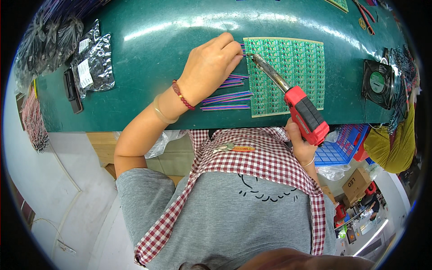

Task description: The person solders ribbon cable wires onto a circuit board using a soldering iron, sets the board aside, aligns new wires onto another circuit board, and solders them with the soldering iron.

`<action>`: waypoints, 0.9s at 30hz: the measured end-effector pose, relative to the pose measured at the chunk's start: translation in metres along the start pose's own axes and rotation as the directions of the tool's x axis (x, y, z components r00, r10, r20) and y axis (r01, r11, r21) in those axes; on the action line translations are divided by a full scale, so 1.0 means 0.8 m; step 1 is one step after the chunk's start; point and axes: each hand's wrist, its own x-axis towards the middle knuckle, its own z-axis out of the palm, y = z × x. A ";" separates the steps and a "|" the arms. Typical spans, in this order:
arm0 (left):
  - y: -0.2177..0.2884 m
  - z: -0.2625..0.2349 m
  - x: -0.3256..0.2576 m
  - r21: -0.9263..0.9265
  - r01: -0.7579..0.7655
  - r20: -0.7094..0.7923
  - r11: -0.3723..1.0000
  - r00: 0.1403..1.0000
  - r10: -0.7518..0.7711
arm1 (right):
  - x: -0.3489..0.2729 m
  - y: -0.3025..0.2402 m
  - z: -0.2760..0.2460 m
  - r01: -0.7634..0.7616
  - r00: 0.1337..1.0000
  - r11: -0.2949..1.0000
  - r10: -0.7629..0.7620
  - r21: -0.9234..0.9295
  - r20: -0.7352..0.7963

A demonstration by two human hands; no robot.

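A green circuit board panel (288, 76) with many small repeated units lies flat on the table. My left hand (212, 60) is closed at its upper left edge, the fingertips pinching thin coloured wires (243, 48) whose ends meet that edge. Part of these wires is hidden under the hand. From the right, my right hand (299, 143) grips a red and black soldering gun (302, 110) from below. Its metal barrel slants up and left, with the tip at the board's left edge beside my left fingers. More blue, pink and dark wires (227, 100) lie in short bundles along that edge.
The green table (157, 54) bears black plastic bags (96, 63) and a dark case (73, 90) at left. A black fan (378, 83) stands at right near wire bundles. Red-handled pliers (365, 18) lie far right. Below the edge sits a blue basket (342, 146).
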 end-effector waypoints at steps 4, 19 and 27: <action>-0.002 0.000 0.000 -0.008 -0.011 -0.005 1.000 1.000 0.011 | -0.005 0.007 -0.003 0.114 0.991 0.994 -0.114 0.003 0.069; -0.001 0.001 -0.001 -0.012 -0.003 -0.019 1.000 1.000 0.003 | -0.004 0.007 -0.002 0.117 0.989 0.993 -0.118 0.017 0.084; 0.000 0.001 -0.001 0.002 0.008 -0.029 1.000 1.000 -0.008 | -0.002 0.002 0.001 0.089 0.994 0.993 -0.094 0.071 0.065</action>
